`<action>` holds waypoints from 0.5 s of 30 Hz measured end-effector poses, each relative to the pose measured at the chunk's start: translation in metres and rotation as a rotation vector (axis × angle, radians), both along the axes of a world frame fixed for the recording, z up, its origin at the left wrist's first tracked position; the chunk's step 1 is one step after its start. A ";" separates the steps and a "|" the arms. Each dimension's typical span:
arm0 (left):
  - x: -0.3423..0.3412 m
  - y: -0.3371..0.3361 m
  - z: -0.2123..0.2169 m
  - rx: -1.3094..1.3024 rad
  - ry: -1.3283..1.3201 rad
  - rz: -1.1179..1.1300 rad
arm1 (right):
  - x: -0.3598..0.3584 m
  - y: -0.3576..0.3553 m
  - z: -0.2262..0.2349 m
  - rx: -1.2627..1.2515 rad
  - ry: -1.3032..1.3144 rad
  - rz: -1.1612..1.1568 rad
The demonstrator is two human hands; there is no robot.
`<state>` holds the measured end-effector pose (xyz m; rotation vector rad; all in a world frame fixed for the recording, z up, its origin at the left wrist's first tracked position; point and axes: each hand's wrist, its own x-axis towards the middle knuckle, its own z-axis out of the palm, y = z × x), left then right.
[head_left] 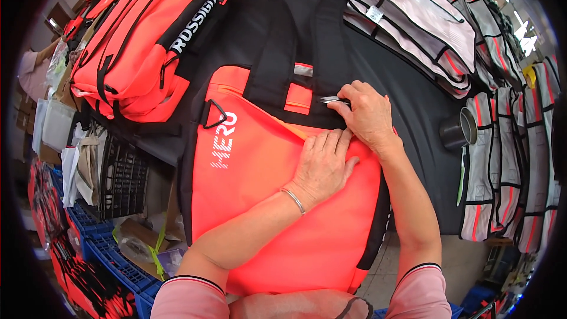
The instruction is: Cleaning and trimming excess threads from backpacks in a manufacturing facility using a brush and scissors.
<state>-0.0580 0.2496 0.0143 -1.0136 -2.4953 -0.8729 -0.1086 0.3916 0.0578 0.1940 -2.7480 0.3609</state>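
A bright coral-red bag point(271, 218) with black edges and white lettering lies in front of me, partly on the black-covered table. My left hand point(322, 162) rests on its upper part, palm down, fingers stretched out over the fabric. Just beyond it, my right hand point(367, 117) is closed around small thread snips point(333, 100); their silver tips point left, beside a black shoulder strap point(328, 53). What my right fingertips otherwise touch is hidden. Between the two straps shows a red patch point(298, 98). A black triangular ring point(215, 115) sits at the bag's left side.
Stacked red bags point(139, 47) stand at the far left of the table point(407, 106). Grey-pink padded panels point(413, 23) are piled at the far right, with more hanging strips point(493, 165) nearer. A dark metal cup point(458, 131) lies there. Left are a black basket point(123, 171) and blue crates point(115, 254).
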 end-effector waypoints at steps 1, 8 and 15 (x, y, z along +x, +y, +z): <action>0.000 -0.001 0.000 -0.017 -0.021 -0.008 | -0.001 -0.002 -0.003 0.010 0.030 0.011; -0.002 0.000 -0.002 -0.020 0.018 -0.013 | -0.004 -0.004 -0.014 0.134 0.158 0.076; -0.002 -0.001 0.000 -0.025 0.005 -0.019 | -0.001 0.000 -0.003 0.026 0.000 0.101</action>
